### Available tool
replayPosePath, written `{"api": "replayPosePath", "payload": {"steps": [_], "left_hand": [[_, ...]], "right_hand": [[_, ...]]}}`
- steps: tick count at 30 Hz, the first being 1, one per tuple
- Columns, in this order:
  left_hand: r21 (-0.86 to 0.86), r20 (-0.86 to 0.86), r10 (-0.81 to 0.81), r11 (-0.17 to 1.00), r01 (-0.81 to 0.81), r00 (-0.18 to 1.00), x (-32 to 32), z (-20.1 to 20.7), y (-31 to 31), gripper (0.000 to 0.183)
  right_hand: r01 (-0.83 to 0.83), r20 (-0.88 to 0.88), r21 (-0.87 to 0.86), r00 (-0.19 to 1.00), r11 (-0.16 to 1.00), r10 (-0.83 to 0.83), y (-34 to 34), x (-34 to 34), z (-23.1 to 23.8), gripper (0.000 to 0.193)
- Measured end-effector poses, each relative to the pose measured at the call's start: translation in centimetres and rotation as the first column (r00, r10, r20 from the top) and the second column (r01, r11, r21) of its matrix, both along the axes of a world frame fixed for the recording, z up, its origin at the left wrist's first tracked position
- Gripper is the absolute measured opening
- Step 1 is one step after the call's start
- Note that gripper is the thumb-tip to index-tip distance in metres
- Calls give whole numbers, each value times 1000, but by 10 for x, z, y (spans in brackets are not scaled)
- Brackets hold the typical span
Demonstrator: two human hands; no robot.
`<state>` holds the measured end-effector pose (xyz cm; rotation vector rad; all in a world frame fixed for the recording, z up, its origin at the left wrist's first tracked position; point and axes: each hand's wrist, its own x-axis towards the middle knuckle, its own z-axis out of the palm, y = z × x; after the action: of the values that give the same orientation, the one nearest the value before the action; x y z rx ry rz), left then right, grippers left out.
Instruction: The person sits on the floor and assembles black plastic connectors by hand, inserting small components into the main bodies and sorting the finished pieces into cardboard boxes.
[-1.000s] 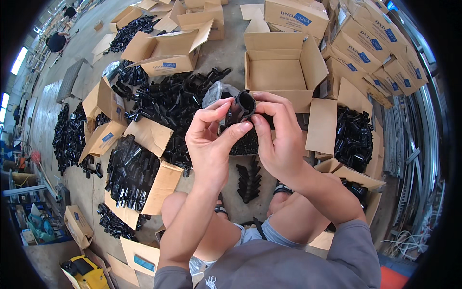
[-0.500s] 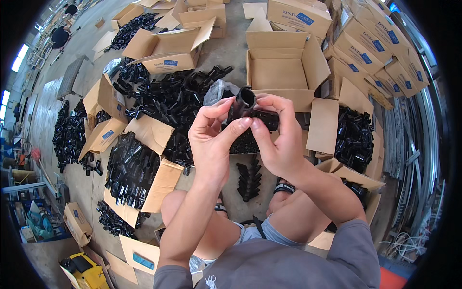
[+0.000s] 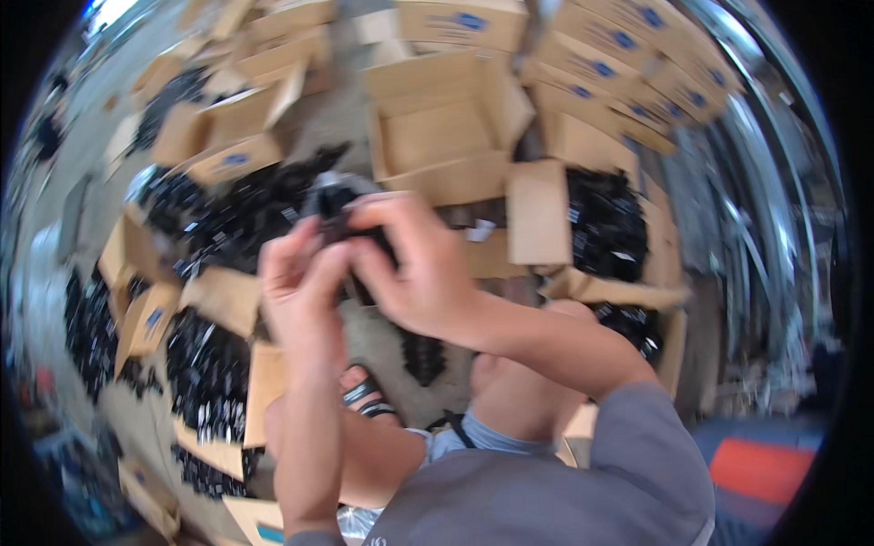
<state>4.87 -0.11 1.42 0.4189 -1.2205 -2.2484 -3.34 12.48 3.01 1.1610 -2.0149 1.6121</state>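
A black tubular plastic pipe fitting (image 3: pixel 333 214) is held up in front of me between both hands. My left hand (image 3: pixel 305 287) pinches it from the left, thumb toward me. From the other side my right hand (image 3: pixel 414 264) grips it with thumb and fingers. Motion blurs the fitting and fingertips, and the fingers partly cover the piece. On the floor between my feet lies a row of nested black fittings (image 3: pixel 421 357). Beyond the hands spreads a heap of loose black fittings (image 3: pixel 264 214), with a clear plastic bag partly hidden behind the held piece.
An open cardboard box (image 3: pixel 446 182) stands ahead. Open boxes of black fittings flank me, one at left (image 3: pixel 264 387) and one at right (image 3: pixel 539 218). Closed cartons (image 3: pixel 601 68) are stacked at far right, near long metal profiles (image 3: pixel 756 246). A red-orange object (image 3: pixel 763 470) sits lower right.
The whole view has swung right, so boxes and heaps appear farther left. Both hands, still on the fitting, also appear farther left and are now blurred. The red-orange object shows more fully.
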Motion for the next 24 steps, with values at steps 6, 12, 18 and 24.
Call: {"api": "replayPosePath", "payload": {"steps": [6, 12, 18, 24], "left_hand": [[1, -19, -25, 1000, 25, 1000, 6, -16, -11, 22], [-12, 7, -117, 993, 117, 993, 5, 0, 2, 20], [-45, -5, -105, 994, 104, 995, 7, -1, 7, 19], [-88, 53, -151, 984, 155, 987, 10, 3, 12, 22]], "right_hand": [[-32, 88, -132, 995, 991, 44, 5, 9, -6, 19], [4, 61, -103, 998, 995, 3, 14, 15, -8, 16], [28, 47, -46, 999, 999, -26, 23, 18, -2, 18], [30, 42, 39, 999, 999, -32, 41, 29, 5, 46]]}}
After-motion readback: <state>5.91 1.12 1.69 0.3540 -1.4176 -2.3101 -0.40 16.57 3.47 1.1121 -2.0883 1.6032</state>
